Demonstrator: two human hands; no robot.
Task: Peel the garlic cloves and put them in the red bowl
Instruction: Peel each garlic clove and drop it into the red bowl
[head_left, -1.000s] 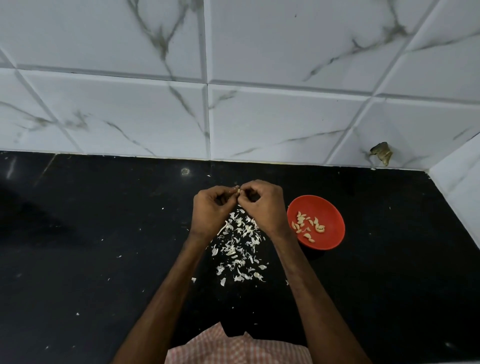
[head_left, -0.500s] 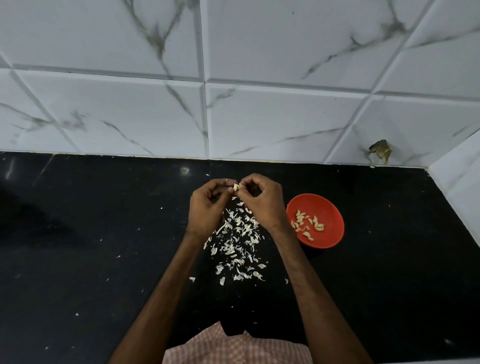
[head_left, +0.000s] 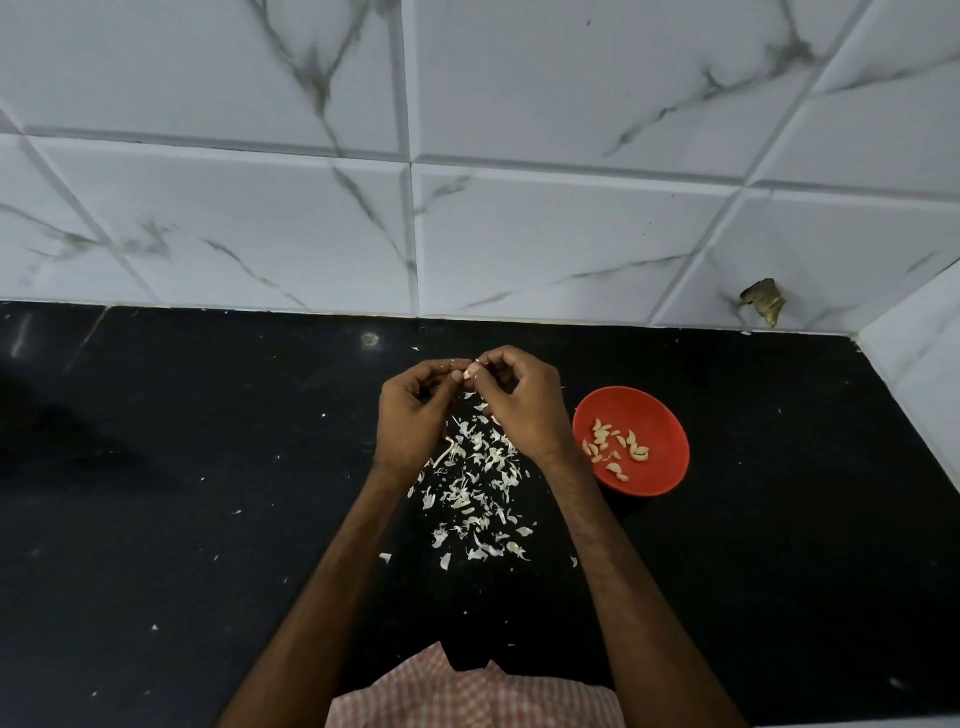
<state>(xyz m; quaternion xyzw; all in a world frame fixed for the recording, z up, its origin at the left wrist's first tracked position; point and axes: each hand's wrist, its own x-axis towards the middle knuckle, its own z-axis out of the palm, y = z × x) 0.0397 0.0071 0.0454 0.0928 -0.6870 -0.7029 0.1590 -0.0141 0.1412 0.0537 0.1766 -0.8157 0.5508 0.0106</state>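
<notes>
One garlic clove (head_left: 470, 372), pale: pinched between the curled fingertips of your left hand (head_left: 415, 415) and your right hand (head_left: 524, 410), both clamped on it above the counter. Many loose garlic skins (head_left: 475, 488): strewn at 6 o'clock from the clove, on the black countertop (head_left: 156, 493). One red bowl (head_left: 670, 415): at 4 o'clock from your right hand, just beside the wrist, holding a scatter of peeled cloves (head_left: 615, 447). White marble-veined wall tiles (head_left: 519, 234): at 12 o'clock.

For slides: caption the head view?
Left hand and right hand pinch a pale garlic clove over white skin scraps; round red bowl holds peeled cloves.
</notes>
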